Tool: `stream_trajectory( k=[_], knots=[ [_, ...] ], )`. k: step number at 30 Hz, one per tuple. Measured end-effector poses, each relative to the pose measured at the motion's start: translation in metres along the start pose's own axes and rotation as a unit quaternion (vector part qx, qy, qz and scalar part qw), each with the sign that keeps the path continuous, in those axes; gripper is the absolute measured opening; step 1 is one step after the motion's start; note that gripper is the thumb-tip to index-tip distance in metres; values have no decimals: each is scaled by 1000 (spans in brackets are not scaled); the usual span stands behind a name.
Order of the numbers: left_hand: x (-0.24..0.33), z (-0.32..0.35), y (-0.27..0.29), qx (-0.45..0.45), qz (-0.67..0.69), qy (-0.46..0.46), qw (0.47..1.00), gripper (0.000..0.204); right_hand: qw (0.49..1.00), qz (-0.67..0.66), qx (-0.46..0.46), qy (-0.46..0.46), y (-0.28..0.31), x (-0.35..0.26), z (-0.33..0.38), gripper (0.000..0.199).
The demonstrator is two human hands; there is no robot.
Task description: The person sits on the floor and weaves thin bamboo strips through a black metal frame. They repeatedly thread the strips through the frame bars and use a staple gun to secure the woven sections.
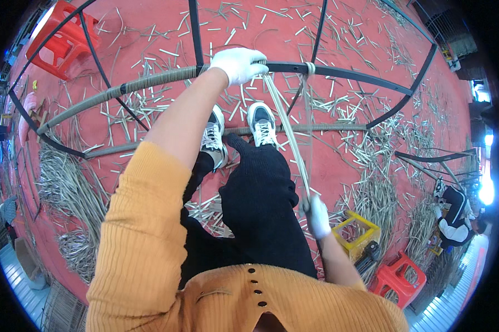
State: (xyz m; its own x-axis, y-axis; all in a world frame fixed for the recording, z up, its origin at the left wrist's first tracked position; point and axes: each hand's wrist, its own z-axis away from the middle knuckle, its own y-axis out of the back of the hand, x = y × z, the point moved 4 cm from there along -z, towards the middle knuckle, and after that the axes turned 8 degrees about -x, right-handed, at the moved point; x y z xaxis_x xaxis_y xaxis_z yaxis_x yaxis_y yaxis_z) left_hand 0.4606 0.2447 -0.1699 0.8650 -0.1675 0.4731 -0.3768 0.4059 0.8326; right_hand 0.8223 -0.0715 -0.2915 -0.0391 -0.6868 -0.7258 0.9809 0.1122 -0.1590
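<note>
My left hand, in a white glove, grips the curved top bar of a black metal frame where the grey woven wrapping ends. A pale rattan strip runs taut from that spot down to my right hand, also gloved white, which is closed around the strip's lower part beside my right knee. My feet in grey-and-white sneakers rest on a lower wrapped bar. Black trousers and an orange knitted top fill the lower middle.
Cut strip pieces litter the red floor. Bundles of strips lie at left. A red plastic stool stands far left, another red stool and a yellow crate at lower right. A seated person works at right.
</note>
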Motion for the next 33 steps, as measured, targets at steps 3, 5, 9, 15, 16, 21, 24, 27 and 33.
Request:
stream_trajectory(
  k=[3, 5, 9, 15, 16, 21, 24, 27, 33],
  knots=[
    [-3, -7, -1, -47, 59, -6, 997, 38, 991, -96, 24, -89, 49, 75, 47, 56],
    [1, -6, 0, -63, 106, -53, 991, 37, 934, 305, -5, -188, 60, 83, 39, 57],
    [9, 9, -5, -112, 177, -16, 978, 38, 768, 626, 88, -101, 11, -18, -33, 47],
    [26, 31, -6, -130, 132, -5, 983, 37, 929, 149, -125, 314, -141, -193, -155, 52],
    [29, 36, -4, -102, 99, -4, 990, 39, 934, 111, -190, 280, -154, -201, -170, 48],
    [42, 52, -11, 29, -47, -50, 997, 45, 981, 112, -104, 121, -157, -194, -188, 39],
    [36, 49, -14, 5, -22, -44, 999, 39, 951, 150, -131, 237, -166, -197, -151, 40],
    [28, 49, -12, 6, -32, -44, 998, 33, 963, 152, -87, 207, -167, -208, -120, 34],
    [55, 78, -26, 284, 19, -176, 942, 30, 893, 339, -32, 294, -185, -324, -168, 38]
  ],
)
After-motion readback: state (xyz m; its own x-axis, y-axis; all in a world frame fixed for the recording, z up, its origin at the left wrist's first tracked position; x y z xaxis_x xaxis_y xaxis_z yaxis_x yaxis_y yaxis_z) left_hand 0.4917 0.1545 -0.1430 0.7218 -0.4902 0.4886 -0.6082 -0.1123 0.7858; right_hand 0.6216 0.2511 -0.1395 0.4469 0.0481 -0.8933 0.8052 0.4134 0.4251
